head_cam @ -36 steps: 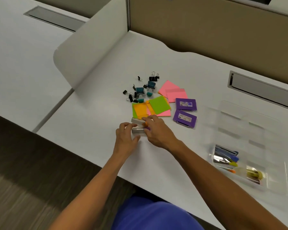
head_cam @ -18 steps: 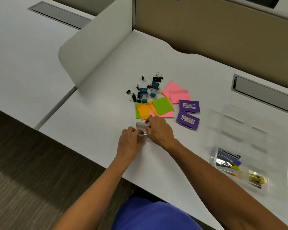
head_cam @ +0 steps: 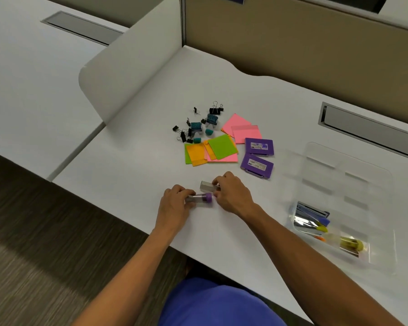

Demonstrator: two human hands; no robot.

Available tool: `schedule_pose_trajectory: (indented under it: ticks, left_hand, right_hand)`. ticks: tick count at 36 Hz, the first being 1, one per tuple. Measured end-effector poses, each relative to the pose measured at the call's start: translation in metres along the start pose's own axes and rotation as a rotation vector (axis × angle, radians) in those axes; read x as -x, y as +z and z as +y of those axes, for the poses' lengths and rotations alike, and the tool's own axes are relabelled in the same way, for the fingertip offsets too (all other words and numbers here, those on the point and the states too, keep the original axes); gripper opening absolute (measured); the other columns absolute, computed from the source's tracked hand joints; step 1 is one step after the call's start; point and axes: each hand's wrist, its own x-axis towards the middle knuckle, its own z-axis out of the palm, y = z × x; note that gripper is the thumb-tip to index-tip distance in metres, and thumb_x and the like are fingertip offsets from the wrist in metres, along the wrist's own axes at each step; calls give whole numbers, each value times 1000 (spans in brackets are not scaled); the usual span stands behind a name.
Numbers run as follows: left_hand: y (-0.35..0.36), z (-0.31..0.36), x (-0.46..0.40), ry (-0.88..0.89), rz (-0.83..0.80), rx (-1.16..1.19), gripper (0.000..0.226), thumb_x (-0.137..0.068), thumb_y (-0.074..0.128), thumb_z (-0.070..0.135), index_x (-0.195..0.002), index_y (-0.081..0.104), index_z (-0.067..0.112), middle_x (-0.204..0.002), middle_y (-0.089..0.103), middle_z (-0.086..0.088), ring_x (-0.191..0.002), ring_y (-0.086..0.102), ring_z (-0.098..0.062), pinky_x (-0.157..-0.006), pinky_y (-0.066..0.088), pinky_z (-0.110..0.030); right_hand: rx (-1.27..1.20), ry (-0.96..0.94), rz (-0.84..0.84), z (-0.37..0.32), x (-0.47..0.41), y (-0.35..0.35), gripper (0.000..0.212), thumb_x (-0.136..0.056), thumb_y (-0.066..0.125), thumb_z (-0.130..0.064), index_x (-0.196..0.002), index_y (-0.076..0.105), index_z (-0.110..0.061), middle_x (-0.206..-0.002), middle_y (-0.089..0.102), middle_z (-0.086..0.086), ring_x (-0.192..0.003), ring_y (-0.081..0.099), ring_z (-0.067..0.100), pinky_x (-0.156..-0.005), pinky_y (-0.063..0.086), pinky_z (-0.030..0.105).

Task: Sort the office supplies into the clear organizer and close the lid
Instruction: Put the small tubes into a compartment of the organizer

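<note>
I see the white desk (head_cam: 132, 165) filling most of my view, with a curved white divider panel (head_cam: 127, 67) rising at its far left. On the right side of the desk sits the clear organizer (head_cam: 349, 184), its lid open; the near compartments hold a few capped tubes with purple, yellow and orange ends (head_cam: 316, 225) and a yellow item (head_cam: 350, 243), while the farther compartments look bare as far as I can tell through the blur. Toward the middle of the desk lies a loose spread of sticky notes (head_cam: 222, 147) in pink, green and orange, overlapping one another. Just to their right are two purple cases (head_cam: 258, 156), one behind the other and nearly touching. Behind the notes is a scatter of black binder clips (head_cam: 184, 135) mixed with two teal clip boxes (head_cam: 204, 123) and small teal caps (head_cam: 209, 131). Near the front edge, my left hand (head_cam: 174, 205) has its fingers curled around a clear tube with a purple cap (head_cam: 199, 198), lying flat on the desk. My right hand (head_cam: 231, 191) is just beside it, fingertips pinching a second clear tube (head_cam: 206, 186) that lies slightly farther back.
</note>
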Motion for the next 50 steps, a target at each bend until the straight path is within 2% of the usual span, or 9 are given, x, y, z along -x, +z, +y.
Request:
schedule_pose_trajectory:
  ticks: [9,14,17,21,30,35,44,48,50]
  left_hand:
    - [-13,10,12,-122,-34,189,23,-91,65,17,-114,65,17,-104,64,1,-91,56,-13,-80,43,-23]
    - [-26,20,13,-176,-40,248,22,-95,58,16,-117,61,19,-108,64,2,-94,57,-12,-79,40,-23]
    - [-31,31,13,-181,-22,281,22,-96,58,17,-117,61,21,-110,64,3,-95,58,-12,-78,41,-21]
    - [-33,52,12,-135,-3,296,20,-94,60,16,-112,61,24,-107,65,4,-93,59,-11,-74,40,-17]
    - [-18,121,6,-60,-18,347,22,-89,68,16,-107,62,29,-100,66,11,-89,59,1,-68,40,-13]
    - [-1,164,7,3,-39,350,22,-87,70,17,-103,61,30,-96,65,13,-89,59,1,-66,41,-15]
    - [48,223,29,116,-142,337,20,-89,69,21,-108,65,25,-98,66,10,-92,60,-4,-67,42,-11]
    - [66,248,33,209,-171,311,19,-88,69,26,-106,67,21,-98,64,9,-92,59,-8,-67,43,-14]
    - [75,259,34,254,-194,272,20,-88,69,28,-107,68,21,-99,62,9,-92,58,-9,-69,42,-14]
  right_hand:
    - [-298,96,-12,37,38,-14,33,-94,62,-15,-126,57,-20,-124,63,5,-101,60,18,-91,48,29]
    - [-494,79,64,63,64,-34,29,-93,64,-18,-120,57,-24,-118,64,-2,-90,58,7,-71,41,15]
    - [-587,76,105,79,80,-47,27,-92,65,-19,-115,56,-31,-114,62,-7,-88,57,5,-66,40,12]
    - [-661,98,182,103,101,-60,29,-90,68,-20,-113,56,-33,-106,59,-13,-90,58,5,-71,46,17]
    - [-812,160,295,157,151,-84,30,-87,71,-18,-113,60,-29,-107,64,-10,-96,62,8,-83,52,26]
    - [-845,177,369,187,176,-92,31,-84,74,-18,-110,61,-30,-102,66,-11,-93,62,5,-75,46,16]
    - [-838,287,507,242,215,-93,31,-90,69,-24,-114,58,-39,-102,63,-20,-93,60,0,-71,44,14]
    - [-868,332,558,263,232,-95,30,-90,69,-26,-115,59,-38,-102,63,-15,-90,61,6,-56,48,13]
    - [-858,355,574,273,239,-95,29,-90,69,-31,-115,59,-39,-102,63,-17,-87,61,6,-63,46,15]
